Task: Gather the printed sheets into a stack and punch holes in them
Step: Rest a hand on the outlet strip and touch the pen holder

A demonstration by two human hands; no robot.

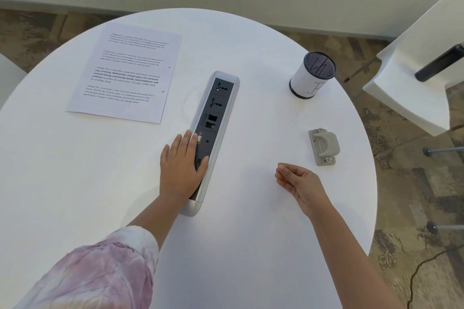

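Printed sheets lie in a stack at the far left of the round white table, with two punched holes near their right edge. A grey hole punch sits on the right side of the table. My left hand rests flat, fingers spread, partly over the power socket strip, holding nothing. My right hand lies on the table just below and left of the punch, fingers loosely curled with nothing in them.
A grey and black power socket strip is set into the table's middle. A white mesh-topped cup stands at the far right. A white chair is beside the table on the right. A cable runs on the floor.
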